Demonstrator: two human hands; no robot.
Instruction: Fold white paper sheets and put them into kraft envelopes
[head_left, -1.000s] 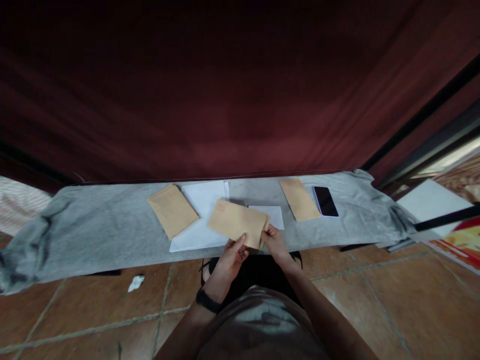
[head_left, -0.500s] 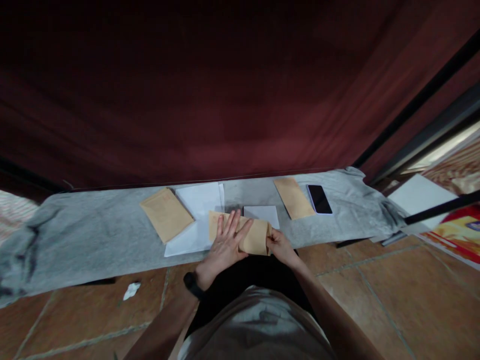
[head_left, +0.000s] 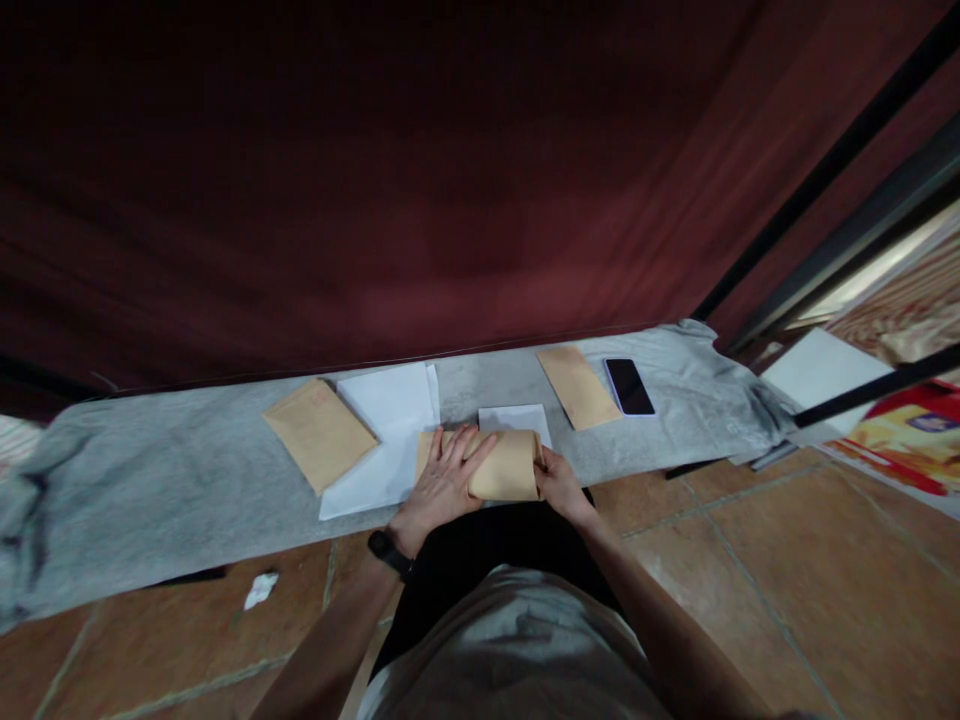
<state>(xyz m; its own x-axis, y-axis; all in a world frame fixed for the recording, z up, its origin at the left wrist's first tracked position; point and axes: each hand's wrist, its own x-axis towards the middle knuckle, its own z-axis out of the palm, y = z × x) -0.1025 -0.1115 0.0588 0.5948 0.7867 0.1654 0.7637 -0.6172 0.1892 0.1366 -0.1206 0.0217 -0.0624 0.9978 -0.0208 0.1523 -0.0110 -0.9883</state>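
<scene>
A tan envelope (head_left: 508,468) lies on the grey cloth (head_left: 180,490) in front of me. My left hand (head_left: 444,478) rests flat on its left half, fingers stretched out and apart. My right hand (head_left: 556,480) pinches the envelope's right end. A small white envelope or card (head_left: 517,416) lies just behind the tan one. White paper sheets (head_left: 382,425) lie to the left, partly under the envelope. A black band sits on my left wrist.
Another tan envelope (head_left: 319,433) lies left of the sheets, a third (head_left: 577,386) to the right beside a black phone (head_left: 628,386). A dark red curtain hangs behind. A white board (head_left: 825,368) stands at right; a paper scrap (head_left: 260,589) lies on the tiled floor.
The tan envelope was held up in both hands a second ago; it now lies on the cloth with my left hand spread flat on it and my right still at its end.
</scene>
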